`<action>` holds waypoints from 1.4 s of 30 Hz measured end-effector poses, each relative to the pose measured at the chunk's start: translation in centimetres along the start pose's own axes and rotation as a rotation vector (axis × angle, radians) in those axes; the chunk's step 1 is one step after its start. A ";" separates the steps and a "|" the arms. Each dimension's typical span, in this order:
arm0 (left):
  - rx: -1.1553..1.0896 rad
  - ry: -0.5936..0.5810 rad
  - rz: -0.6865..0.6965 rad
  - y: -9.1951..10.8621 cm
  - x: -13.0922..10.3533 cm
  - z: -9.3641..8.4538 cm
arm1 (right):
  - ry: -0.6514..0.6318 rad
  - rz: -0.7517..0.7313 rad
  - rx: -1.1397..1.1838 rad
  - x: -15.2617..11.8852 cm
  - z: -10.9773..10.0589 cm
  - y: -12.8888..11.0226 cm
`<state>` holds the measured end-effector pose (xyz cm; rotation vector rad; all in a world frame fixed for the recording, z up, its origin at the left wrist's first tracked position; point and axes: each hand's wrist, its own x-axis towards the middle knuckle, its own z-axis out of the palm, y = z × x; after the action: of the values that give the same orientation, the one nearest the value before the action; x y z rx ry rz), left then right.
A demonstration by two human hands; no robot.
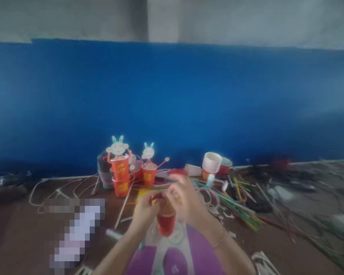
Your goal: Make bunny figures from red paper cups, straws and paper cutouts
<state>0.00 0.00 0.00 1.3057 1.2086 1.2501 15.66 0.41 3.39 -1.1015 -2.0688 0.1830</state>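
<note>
A red paper cup (166,223) stands close in front of me, with both hands at its rim. My left hand (144,210) is closed on a small dark red piece (157,197) at the cup's left rim. On the other side, my right hand (186,200) is over the rim with bent fingers; blur hides what its fingertips hold, if anything. Behind are stacked red cups (120,171) topped by a white bunny-eared figure (118,148), and another red cup (149,174) with a similar figure (148,152).
A stack of white-rimmed cups (212,162) stands at the back right. Coloured sticks (240,208) and looped cords (208,196) lie right of my hands. A pale tube (114,234) lies near my left forearm. A blue wall (172,95) rises behind the brown table (23,236).
</note>
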 end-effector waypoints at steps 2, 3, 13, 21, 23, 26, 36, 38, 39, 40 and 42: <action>-0.005 0.021 0.009 0.3 -0.2 0.1 | 0.003 -0.007 -0.012 0.0 0.0 0.0; -0.011 0.029 0.015 0.4 -0.3 0.1 | 0.008 -0.004 -0.017 0.0 0.0 0.0; -0.223 -0.134 0.043 0.7 -0.3 -0.5 | 0.042 0.160 0.060 0.3 -1.3 -0.1; -0.317 -0.417 0.099 2.1 -1.1 -0.9 | -0.228 0.312 0.405 0.6 -3.1 0.5; -0.337 -0.458 0.086 2.4 -1.4 -0.9 | -0.297 0.322 0.496 0.6 -3.0 0.7; -0.363 -0.434 0.017 2.4 -1.5 -0.7 | -0.326 0.331 0.562 0.7 -2.9 0.9; -0.516 -0.187 -0.150 1.5 -1.5 0.4 | -0.233 0.270 0.545 0.8 -3.2 -0.2; -0.518 -0.210 -0.157 1.6 -1.6 0.4 | -0.217 0.272 0.547 0.8 -3.3 -0.3; -0.511 -0.218 -0.153 1.7 -1.7 0.4 | -0.208 0.277 0.552 0.9 -3.3 -0.3; -0.499 -0.220 -0.148 1.7 -1.7 0.4 | -0.204 0.285 0.558 0.9 -3.4 -0.3; -0.452 -0.196 -0.131 1.8 -1.6 0.4 | -0.209 0.305 0.559 1.0 -3.4 -0.3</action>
<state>0.52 -1.76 1.60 0.9727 0.7993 1.1832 17.46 0.22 6.42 -1.0603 -1.8362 0.9982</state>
